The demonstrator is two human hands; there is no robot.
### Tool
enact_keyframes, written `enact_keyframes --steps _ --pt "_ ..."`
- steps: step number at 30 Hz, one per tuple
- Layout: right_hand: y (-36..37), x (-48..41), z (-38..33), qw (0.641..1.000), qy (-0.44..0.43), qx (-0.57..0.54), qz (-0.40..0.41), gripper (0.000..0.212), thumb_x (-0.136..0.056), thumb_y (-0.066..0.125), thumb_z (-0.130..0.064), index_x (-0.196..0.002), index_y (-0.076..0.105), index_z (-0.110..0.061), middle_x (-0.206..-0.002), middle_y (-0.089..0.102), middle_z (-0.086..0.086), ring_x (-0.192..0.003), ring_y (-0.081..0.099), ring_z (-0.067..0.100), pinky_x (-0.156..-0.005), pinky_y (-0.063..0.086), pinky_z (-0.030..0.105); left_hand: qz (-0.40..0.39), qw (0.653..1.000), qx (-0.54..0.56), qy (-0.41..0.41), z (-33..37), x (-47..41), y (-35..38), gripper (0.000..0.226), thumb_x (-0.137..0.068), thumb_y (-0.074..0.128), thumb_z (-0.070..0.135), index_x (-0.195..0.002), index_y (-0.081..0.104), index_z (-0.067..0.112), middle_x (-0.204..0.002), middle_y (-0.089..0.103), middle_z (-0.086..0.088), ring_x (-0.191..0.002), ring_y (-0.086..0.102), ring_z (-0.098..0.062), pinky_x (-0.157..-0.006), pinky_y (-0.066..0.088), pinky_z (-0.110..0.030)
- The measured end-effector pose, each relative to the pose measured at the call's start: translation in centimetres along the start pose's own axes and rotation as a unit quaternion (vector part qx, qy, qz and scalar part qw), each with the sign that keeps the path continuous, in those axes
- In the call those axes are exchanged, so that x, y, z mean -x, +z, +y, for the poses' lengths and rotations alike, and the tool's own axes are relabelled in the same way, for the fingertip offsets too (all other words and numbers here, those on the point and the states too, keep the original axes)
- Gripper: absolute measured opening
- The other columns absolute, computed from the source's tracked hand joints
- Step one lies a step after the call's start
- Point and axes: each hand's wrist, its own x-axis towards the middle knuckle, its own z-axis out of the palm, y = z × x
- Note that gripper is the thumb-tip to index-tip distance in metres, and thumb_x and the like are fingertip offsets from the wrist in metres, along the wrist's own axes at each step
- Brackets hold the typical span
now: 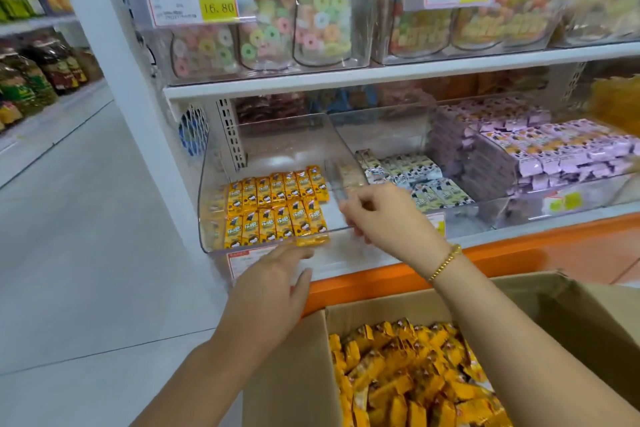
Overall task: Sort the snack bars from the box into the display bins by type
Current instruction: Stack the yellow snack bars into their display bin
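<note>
Nearest, open cardboard box (287, 374) heaped with yellow snack bars (408, 378); above it, left hand (270, 277) stretched flat toward the front wall of the clear bin (214, 191), fingers straight, gripping nothing; right hand (384, 218) at the bin's front rim, fingers curled but blurred, grip impossible to tell; inside, two neat rows of matching yellow bars (273, 204); farther right, white bars (415, 180), then purple bars (554, 152).

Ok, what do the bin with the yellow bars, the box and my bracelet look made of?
Bin: clear glossy plastic, probably acrylic; see-through walls with glare. Box: matte brown cardboard, with folded flaps. Bracelet: shiny gold-coloured beads, likely metal.
</note>
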Motion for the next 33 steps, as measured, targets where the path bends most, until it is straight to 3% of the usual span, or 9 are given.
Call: enact_keyframes --steps 2,4,9,11,14,17,20,28,33 --pt "-0.9 3.0 2.5 1.000 0.010 0.004 -0.014 0.038 -0.093 0.056 -0.028 -0.065 0.060 -0.003 -0.056 0.061 0.002 -0.048 0.054 0.008 -0.055 0.046 0.026 -0.043 0.999 0.012 0.013 0.7 1.0 2.1 0.027 -0.096 0.049 0.028 -0.120 0.060 0.027 -0.120 0.059 0.014 -0.113 0.052 -0.005 -0.085 0.033 -0.007" --pt "-0.6 5.2 6.4 0.998 0.044 0.018 -0.050 0.040 -0.093 0.057 -0.030 -0.066 0.059 -0.001 -0.057 0.062 0.002 -0.046 0.050 0.004 -0.054 0.043 0.026 -0.131 0.991 -0.002 -0.002 1.0 2.6 5.2 0.031 -0.095 0.048 0.032 -0.123 0.058 0.027 -0.121 0.059 0.009 -0.112 0.054 -0.011 -0.092 0.041 -0.021" --pt "4.5 9.5 19.4 0.964 0.143 0.107 -0.196 0.006 -0.083 0.067 -0.016 -0.086 0.070 -0.013 -0.084 0.070 0.001 -0.083 0.065 0.015 -0.074 0.047 0.024 -0.375 0.923 -0.022 -0.083 0.8 7.1 11.0 0.063 -0.095 0.051 0.028 -0.150 0.023 0.015 -0.155 0.028 -0.002 -0.137 0.034 -0.016 -0.107 0.028 -0.020" --pt "6.5 10.8 22.6 0.950 0.170 0.125 -0.232 0.026 -0.083 0.064 -0.010 -0.108 0.067 -0.014 -0.104 0.070 0.006 -0.101 0.064 0.021 -0.083 0.044 0.025 -0.427 0.896 -0.018 -0.122 0.0 7.9 11.7 0.079 -0.096 0.051 0.031 -0.152 -0.001 0.014 -0.160 0.006 -0.001 -0.141 0.028 -0.017 -0.109 0.026 -0.021" --pt "9.6 11.5 24.8 0.941 0.140 0.136 -0.276 0.056 -0.085 0.060 -0.007 -0.139 0.047 -0.019 -0.135 0.054 0.010 -0.123 0.052 0.025 -0.098 0.039 0.027 -0.462 0.873 -0.022 -0.156 -1.1 8.1 12.4 0.087 -0.096 0.052 0.033 -0.150 -0.014 0.015 -0.158 -0.015 0.002 -0.143 0.024 -0.015 -0.108 0.027 -0.020" --pt "12.7 11.0 25.9 0.934 0.079 0.146 -0.317 0.073 -0.087 0.061 -0.010 -0.148 0.028 -0.031 -0.147 0.034 0.009 -0.133 0.039 0.030 -0.106 0.039 0.035 -0.486 0.858 -0.015 -0.165 -1.3 7.6 12.8 0.089 -0.096 0.052 0.036 -0.149 -0.016 0.016 -0.156 -0.021 0.003 -0.145 0.017 -0.014 -0.110 0.022 -0.019" --pt "14.8 10.5 26.6 0.935 0.040 0.173 -0.308 0.069 -0.091 0.059 -0.017 -0.149 0.025 -0.033 -0.149 0.029 0.002 -0.134 0.035 0.025 -0.106 0.040 0.034 -0.501 0.850 -0.018 -0.159 -1.6 7.3 12.9 0.091 -0.095 0.052 0.040 -0.149 -0.018 0.016 -0.155 -0.024 0.002 -0.146 0.011 -0.014 -0.111 0.020 -0.020" --pt "15.5 9.9 27.9 0.906 0.017 0.242 -0.346 0.043 -0.090 0.060 -0.028 -0.132 0.054 -0.023 -0.136 0.045 0.007 -0.122 0.048 0.026 -0.097 0.045 0.034 -0.513 0.844 -0.025 -0.154 -2.0 6.9 13.0 0.093 -0.093 0.052 0.044 -0.149 -0.017 0.016 -0.154 -0.025 0.003 -0.146 0.008 -0.014 -0.112 0.018 -0.021" --pt "14.9 11.3 29.4 0.899 0.067 0.270 -0.339 0.044 -0.095 0.052 -0.037 -0.137 0.043 -0.024 -0.128 0.052 0.012 -0.119 0.048 0.031 -0.101 0.039 0.037 -0.519 0.843 -0.033 -0.139 -1.9 6.7 12.9 0.092 -0.093 0.052 0.045 -0.149 -0.015 0.017 -0.155 -0.021 0.002 -0.146 0.007 -0.016 -0.115 0.018 -0.026"
